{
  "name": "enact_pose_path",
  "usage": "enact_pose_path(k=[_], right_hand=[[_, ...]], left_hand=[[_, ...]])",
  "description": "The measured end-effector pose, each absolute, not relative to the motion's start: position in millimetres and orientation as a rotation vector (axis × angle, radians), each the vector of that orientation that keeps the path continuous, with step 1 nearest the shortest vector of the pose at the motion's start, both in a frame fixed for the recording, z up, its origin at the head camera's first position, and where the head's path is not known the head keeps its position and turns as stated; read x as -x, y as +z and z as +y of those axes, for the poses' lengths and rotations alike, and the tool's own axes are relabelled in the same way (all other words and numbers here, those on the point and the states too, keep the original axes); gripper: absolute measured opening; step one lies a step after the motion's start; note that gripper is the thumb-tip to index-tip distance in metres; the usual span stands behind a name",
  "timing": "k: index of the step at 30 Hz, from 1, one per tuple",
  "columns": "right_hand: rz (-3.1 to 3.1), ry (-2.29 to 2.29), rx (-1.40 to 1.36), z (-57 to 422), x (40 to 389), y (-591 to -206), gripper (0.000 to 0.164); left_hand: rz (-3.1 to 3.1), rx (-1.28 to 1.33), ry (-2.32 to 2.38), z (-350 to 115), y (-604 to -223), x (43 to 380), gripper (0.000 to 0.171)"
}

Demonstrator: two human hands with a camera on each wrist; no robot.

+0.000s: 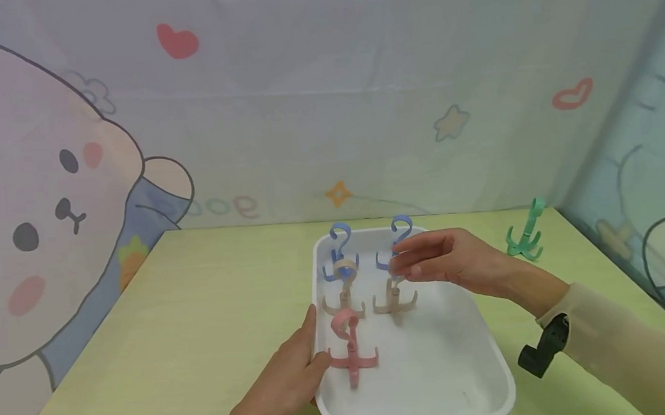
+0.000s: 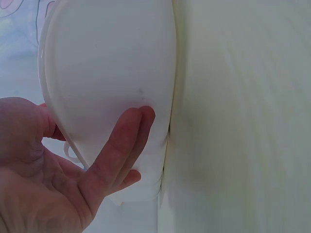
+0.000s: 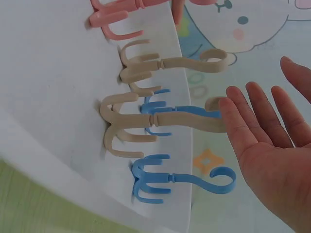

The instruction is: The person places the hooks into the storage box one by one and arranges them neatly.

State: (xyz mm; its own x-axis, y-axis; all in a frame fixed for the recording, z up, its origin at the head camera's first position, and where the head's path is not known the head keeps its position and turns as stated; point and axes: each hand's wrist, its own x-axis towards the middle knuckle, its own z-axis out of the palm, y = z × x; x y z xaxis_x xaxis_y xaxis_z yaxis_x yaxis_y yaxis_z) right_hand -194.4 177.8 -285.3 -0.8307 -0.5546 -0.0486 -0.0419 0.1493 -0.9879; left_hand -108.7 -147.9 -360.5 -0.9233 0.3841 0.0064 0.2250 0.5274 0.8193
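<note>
A white plastic tray (image 1: 448,366) holds several upright multi-prong hanging hooks. My left hand (image 1: 286,374) grips its left side, thumb at the rim and fingers (image 2: 121,145) flat against the outer wall. A pink hook (image 1: 352,354) stands just inside the tray near that thumb. My right hand (image 1: 458,260) hovers over the right beige hook (image 1: 395,301), its fingers spread in the right wrist view and overlapping the hook's curled top. Another beige hook (image 1: 345,300) stands left of it. Behind stand a left blue hook (image 1: 338,258) and a right blue hook (image 3: 155,178), partly covered by my right hand in the head view.
On the yellow-green table (image 1: 218,305), a green hook (image 1: 524,239) stands outside the tray at the far right. A printed curtain (image 1: 302,107) hangs behind the table. The tray's front right floor shows bare white plastic.
</note>
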Motion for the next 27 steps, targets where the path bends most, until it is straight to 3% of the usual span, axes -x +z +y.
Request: enact_pose_path(k=[9, 27], right_hand=[[1.968, -1.959, 0.514, 212, 194, -282, 0.034], [1.906, -2.285, 0.290, 277, 206, -304, 0.031]], left_hand=[[2.541, -0.513, 1.385, -144, -359, 109, 0.079], [2.545, -0.517, 1.381, -143, -360, 110, 0.080]])
